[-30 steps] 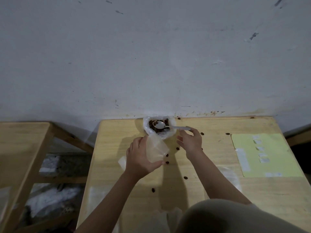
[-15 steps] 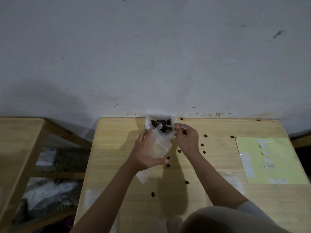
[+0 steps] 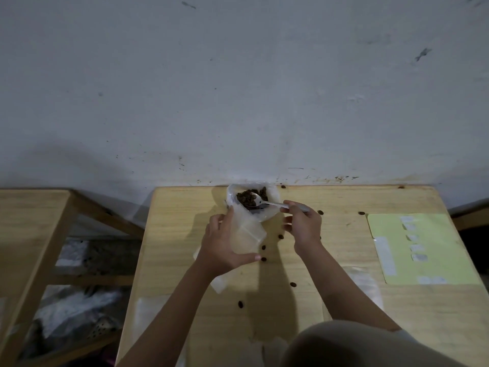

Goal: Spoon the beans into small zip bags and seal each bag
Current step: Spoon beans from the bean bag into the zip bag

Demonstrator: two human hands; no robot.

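— Since a moment ago, what moved?

— Mostly the spoon: its bowl now sits lower in the beans, at the near right side of the pile, and the right hand has slid a little right along the handle.

— How is that hand holding it?

— Fingers and thumb pinch the metal handle near its end, the rest curled under.

— And the left hand?

— It grips a small clear zip bag, thumb under its lower edge, fingers behind it. The bag's mouth tilts up toward the bean bag, touching or overlapping its near edge.

— Where is the bean bag?

— At the table's far edge, by the wall.

— What else?

— Loose beans lie scattered on the wood, and a yellow-green sheet with white labels lies to the right.
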